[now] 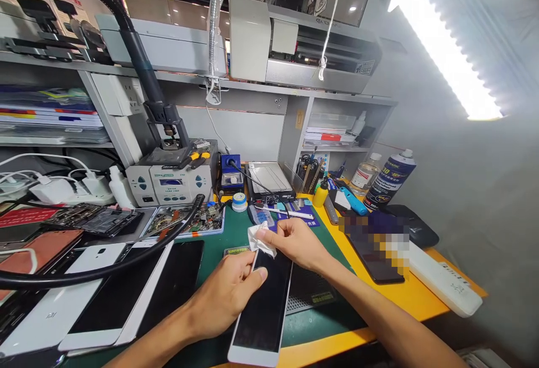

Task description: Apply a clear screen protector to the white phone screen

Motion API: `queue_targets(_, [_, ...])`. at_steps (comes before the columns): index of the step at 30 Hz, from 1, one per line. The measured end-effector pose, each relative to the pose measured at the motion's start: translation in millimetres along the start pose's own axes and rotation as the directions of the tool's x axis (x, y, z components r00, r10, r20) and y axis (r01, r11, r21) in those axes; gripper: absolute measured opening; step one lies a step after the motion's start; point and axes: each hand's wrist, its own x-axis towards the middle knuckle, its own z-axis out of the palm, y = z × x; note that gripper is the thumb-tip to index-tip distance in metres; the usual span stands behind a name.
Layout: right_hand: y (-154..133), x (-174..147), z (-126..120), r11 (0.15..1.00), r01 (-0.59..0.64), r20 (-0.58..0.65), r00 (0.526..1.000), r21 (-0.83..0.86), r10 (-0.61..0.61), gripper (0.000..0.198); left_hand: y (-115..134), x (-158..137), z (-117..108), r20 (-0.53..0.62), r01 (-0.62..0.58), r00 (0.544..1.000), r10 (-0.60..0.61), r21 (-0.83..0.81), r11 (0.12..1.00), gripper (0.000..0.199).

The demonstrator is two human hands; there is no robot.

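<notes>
In the head view, a white smartphone (263, 312) with a dark screen is tilted above the green work mat (311, 331). My left hand (225, 292) grips it by its left side, with the thumb lying over the screen. At the phone's far end, my right hand (301, 241) pinches a crumpled white tissue (257, 239), which touches the top edge. The fingers of my right hand are curled, and part of the tissue is hidden beneath them. Behind the phone lies a dark perforated pad (311, 286) on the mat.
Several phones (122, 295) lie to the left under a black hose (126, 269). A parts tray (185, 222) and a rework station (168, 180) stand behind. At right are a dark phone (370, 250), a white bar-shaped device (442, 278), a spray can (389, 180) and a clear bottle (365, 174).
</notes>
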Motion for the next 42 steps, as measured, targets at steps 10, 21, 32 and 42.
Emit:
queue_targets(10, [8.3, 3.8, -8.0, 0.981, -0.073, 0.116, 0.992, 0.178, 0.053, 0.061, 5.5, 0.0, -3.4, -0.039, -0.024, 0.999, 0.018, -0.143, 0.989, 0.037])
queue_targets(21, [11.9, 3.6, -19.3, 0.896, 0.003, 0.199, 0.975, 0.445, -0.102, 0.051, 13.5, 1.3, -6.5, -0.108, -0.091, 0.993, 0.055, -0.372, 0.924, 0.035])
queue_targets(32, [12.6, 4.1, -15.0, 0.896, 0.021, 0.17, 0.98, 0.444, -0.106, 0.055, 10.1, 4.9, -9.6, -0.142, -0.086, 0.99, 0.023, -0.463, 0.882, 0.039])
queue_targets(42, [9.4, -1.2, -10.2, 0.903, -0.115, 0.393, 0.917, 0.415, -0.064, 0.06, -2.9, 10.1, -15.7, -0.235, -0.106, 0.971, -0.039, -0.575, 0.811, 0.043])
